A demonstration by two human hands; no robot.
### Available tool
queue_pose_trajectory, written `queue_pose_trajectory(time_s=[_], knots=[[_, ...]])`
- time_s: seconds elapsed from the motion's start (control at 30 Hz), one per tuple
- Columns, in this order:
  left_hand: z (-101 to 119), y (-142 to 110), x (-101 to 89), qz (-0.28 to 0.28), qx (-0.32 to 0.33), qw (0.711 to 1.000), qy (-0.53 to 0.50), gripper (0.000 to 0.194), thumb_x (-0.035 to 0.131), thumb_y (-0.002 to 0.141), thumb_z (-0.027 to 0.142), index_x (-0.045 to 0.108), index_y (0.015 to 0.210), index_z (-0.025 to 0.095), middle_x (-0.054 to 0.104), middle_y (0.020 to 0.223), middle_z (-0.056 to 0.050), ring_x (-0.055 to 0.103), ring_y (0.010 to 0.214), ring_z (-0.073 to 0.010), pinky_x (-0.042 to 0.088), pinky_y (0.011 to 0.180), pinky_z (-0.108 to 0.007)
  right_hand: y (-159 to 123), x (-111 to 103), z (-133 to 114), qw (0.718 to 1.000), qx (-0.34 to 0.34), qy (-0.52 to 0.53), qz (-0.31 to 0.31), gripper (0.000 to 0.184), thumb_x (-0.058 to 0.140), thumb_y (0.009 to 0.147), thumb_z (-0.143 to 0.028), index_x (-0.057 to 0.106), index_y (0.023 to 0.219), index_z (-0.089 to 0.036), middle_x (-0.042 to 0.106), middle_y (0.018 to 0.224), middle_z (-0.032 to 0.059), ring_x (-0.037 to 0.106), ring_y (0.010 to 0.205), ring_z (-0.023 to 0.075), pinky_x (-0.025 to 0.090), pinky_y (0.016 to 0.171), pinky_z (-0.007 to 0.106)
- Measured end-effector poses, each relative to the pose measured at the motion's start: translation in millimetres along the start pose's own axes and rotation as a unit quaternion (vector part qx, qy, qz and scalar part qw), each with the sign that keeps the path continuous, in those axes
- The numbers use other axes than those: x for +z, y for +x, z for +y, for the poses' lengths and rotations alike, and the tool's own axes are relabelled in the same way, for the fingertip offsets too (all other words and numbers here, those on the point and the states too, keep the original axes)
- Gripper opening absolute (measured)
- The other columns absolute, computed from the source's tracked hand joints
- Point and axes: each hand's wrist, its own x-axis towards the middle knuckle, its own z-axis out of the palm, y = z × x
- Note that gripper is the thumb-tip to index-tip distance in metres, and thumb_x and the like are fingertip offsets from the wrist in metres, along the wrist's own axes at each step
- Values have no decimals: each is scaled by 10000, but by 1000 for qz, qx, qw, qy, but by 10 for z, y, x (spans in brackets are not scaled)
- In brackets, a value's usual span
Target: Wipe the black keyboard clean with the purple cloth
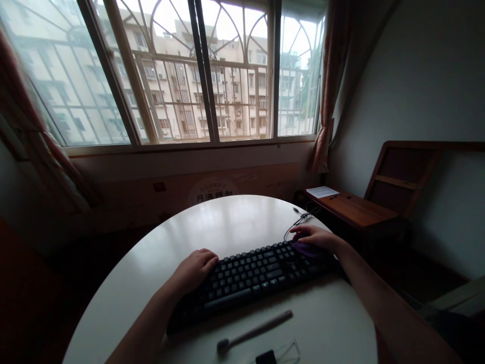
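We had the keyboard [246,275] lying across the table [129,288], its right end near the table's right edge. Our left hand [196,268] bent over its left end; whether it clamped, we could not tell. Our right hand [313,236] bunched a soft-looking purple cloth [308,248]. We judged the keyboard stiff, fairly light, best held by its ends.

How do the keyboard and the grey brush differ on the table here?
Size: the keyboard is long and broad, while the brush is slim and much smaller.
Colour: the keyboard is black; the brush is greyish.
Contact: the left hand is at the keyboard's left end, whereas neither hand touches the brush.
Shared: the keyboard and brush both lie on the white table.
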Motion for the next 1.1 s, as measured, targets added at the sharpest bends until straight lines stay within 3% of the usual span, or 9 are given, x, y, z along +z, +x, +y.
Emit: queue_pose_trajectory(time_s=[0.17, 0.3, 0.43, 0.53, 0.6, 0.73, 0.83, 0.97, 1.1], knots=[[-7, -1, -6, -4, -2, 1000, 0, 457, 354, 898, 488, 714, 960, 213, 667, 1107, -89, 582, 1050, -270, 443, 922, -363, -99, -78, 0, 998, -10, 57, -25, 633, 746, 640, -237, 592, 1254, -206, 622, 1205, 93, 583, 1118, 242, 484, 912, 323], [-13, 9, -6, -7, -1, 1000, 1, 459, 351, 900, 485, 714, 959, 211, 665, 1116, -92, 579, 1059, -272, 441, 924, -362, -145, -115, 4, 999, -15, 28, -13, 641, 761, 641, -258, 596, 1257, -188, 600, 1261, 104, 538, 1198, 273, 462, 968, 346], [3, 7, -10, -5, -1, 1000, 1, 452, 358, 895, 483, 713, 949, 208, 667, 1102, -93, 580, 1056, -269, 442, 921, -357, -109, -101, 16, 997, 3, -69, 28, 511, 766, 660, -384, 680, 1116, -169, 633, 1205, 106, 587, 1110, 294, 476, 943, 382], [18, -1, -15, -5, -3, 1000, -1, 455, 356, 896, 483, 715, 954, 210, 668, 1105, -94, 584, 1052, -271, 446, 919, -362, -92, -98, 17, 992, -48, -96, 69, 381, 764, 660, -453, 718, 898, -160, 609, 1236, 109, 547, 1156, 311, 485, 918, 373], [21, -5, -18, -5, -4, 1000, -1, 455, 358, 893, 485, 716, 954, 211, 671, 1102, -93, 586, 1050, -275, 448, 919, -367, -103, -112, 14, 990, -90, -53, 98, 380, 745, 685, -488, 700, 866, -158, 595, 1250, 106, 533, 1171, 305, 485, 911, 365], [7, -5, -22, -2, -2, 1000, 0, 453, 362, 890, 488, 718, 951, 215, 674, 1101, -87, 590, 1049, -278, 449, 921, -369, -168, -168, -37, 970, -133, 123, 162, 459, 686, 750, -521, 597, 1049, -184, 649, 1047, 87, 627, 949, 236, 515, 817, 341], [2, 0, -16, 0, 3, 1000, -2, 449, 361, 891, 480, 718, 949, 213, 678, 1094, -86, 596, 1038, -273, 447, 927, -367, -227, -203, -149, 945, -140, 195, 221, 402, 663, 770, -500, 528, 1029, -223, 617, 897, 35, 611, 755, 174, 519, 681, 296], [-8, 13, 4, 8, 11, 1000, -13, 451, 362, 889, 481, 714, 950, 206, 687, 1075, -87, 603, 1026, -267, 453, 921, -358, -309, -205, -352, 962, -78, 136, 224, 328, 632, 789, -449, 500, 976, -214, 501, 683, -19, 463, 525, 103, 392, 459, 215], [-174, 35, -7, 43, 7, 998, -48, 479, 354, 872, 497, 715, 944, 191, 702, 1041, -85, 625, 987, -256, 471, 909, -351, -440, -188, -529, 984, -31, 70, 158, 303, 672, 728, -308, 493, 942, -191, 480, 684, -26, 430, 522, 78, 325, 437, 187]])
